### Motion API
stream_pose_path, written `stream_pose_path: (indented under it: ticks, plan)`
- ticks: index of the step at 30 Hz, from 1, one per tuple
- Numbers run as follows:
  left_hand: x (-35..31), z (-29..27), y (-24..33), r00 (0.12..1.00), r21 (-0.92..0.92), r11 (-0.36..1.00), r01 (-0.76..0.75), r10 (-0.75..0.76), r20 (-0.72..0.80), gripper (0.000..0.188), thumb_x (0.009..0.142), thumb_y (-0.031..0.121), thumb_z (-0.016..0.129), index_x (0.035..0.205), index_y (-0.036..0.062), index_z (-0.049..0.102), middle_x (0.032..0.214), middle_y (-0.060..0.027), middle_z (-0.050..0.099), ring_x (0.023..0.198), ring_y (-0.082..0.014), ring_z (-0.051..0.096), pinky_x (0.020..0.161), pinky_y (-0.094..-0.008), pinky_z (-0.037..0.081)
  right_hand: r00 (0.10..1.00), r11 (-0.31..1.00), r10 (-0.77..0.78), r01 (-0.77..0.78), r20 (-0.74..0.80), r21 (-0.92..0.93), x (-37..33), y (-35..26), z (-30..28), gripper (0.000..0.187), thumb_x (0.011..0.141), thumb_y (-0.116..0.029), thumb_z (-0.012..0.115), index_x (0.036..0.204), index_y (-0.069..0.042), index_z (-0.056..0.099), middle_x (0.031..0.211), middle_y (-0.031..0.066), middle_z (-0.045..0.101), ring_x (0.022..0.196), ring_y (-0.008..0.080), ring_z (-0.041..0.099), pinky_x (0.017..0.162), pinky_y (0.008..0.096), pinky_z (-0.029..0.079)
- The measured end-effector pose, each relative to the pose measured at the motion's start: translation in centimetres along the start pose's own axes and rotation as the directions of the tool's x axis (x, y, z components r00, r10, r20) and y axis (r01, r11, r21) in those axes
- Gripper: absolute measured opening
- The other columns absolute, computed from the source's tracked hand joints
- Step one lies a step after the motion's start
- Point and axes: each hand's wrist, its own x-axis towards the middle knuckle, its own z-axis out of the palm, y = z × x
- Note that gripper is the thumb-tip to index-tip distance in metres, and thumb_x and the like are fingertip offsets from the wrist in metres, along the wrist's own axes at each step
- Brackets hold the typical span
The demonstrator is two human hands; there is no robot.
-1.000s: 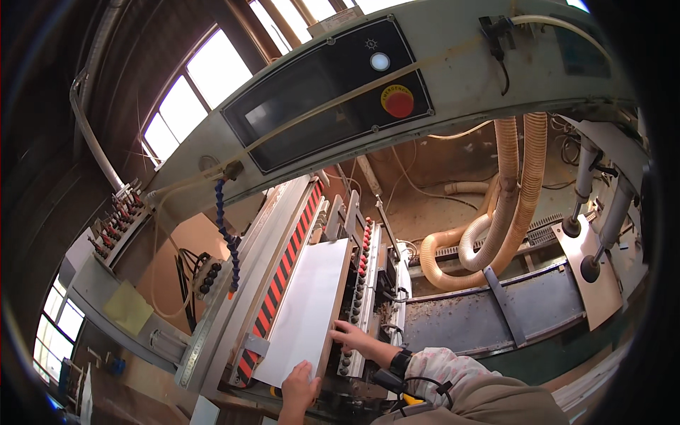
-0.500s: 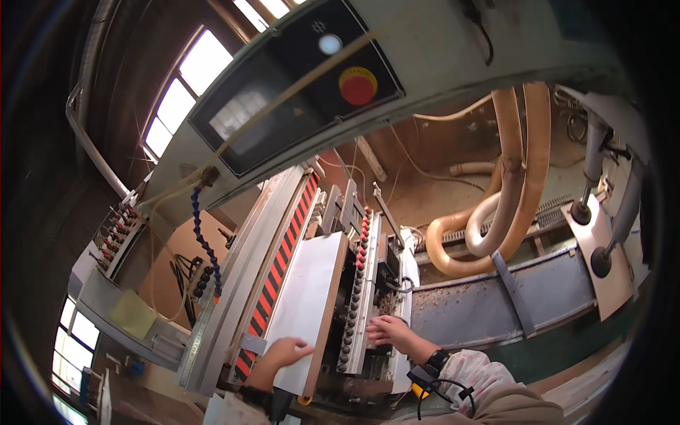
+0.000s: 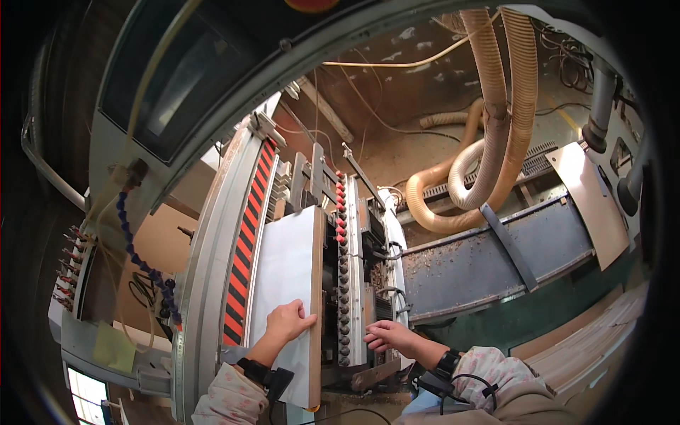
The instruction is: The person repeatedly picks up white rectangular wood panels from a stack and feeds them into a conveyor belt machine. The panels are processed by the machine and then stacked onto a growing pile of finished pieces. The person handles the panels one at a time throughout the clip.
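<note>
My left hand is over a white panel with a brown edge, close to its right side. Its fingers are curled with the thumb toward that edge; whatever may be inside them is hidden. A watch-like black band is on the left wrist. My right hand is open, fingers loosely apart and holding nothing. It is just right of a metal rail bearing a row of dark round knobs, with red ones at the far end. Whether its fingertips touch the rail, I cannot tell.
A red-and-black striped strip runs left of the panel beside a metal beam. Tan ribbed hoses loop down at the back right. Wood chips lie on a grey machine bed. A blue segmented hose hangs at left, below the control screen.
The view has tilted down, and the control box has shifted up and left. My left fingers are more curled, with more forearm showing. My right hand stays by the rail.
</note>
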Motion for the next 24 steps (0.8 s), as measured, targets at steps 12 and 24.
stream_pose_path:
  ticks: [12,24]
  plan:
    - [-1.4,-6.3,-1.7,0.993,-0.204,0.976,-0.070,0.048,-0.112,0.024,0.063,0.021,0.064,0.071,0.0060,0.046,0.051,-0.0046,0.048,0.050,-0.0184,0.053,0.049,-0.0309,0.043,0.992,0.994,-0.107,0.105,0.060,0.043,6.8,-0.6,5.7,0.048,0.083,-0.034,0.058,0.117,-0.004,0.044,0.093,0.0040,0.058,0.073,0.0085,0.054,0.059,0.0199,0.046]
    - [2.1,0.6,0.3,0.993,-0.181,0.978,-0.105,0.093,-0.073,0.032,0.063,0.019,0.067,0.074,0.0029,0.042,0.053,-0.0042,0.045,0.048,-0.0129,0.043,0.048,-0.0281,0.039,0.977,0.987,-0.132,0.114,0.167,0.113,9.3,2.0,9.1,0.055,0.080,-0.038,0.062,0.120,-0.007,0.042,0.086,-0.0001,0.053,0.078,0.0084,0.050,0.067,0.0250,0.046]
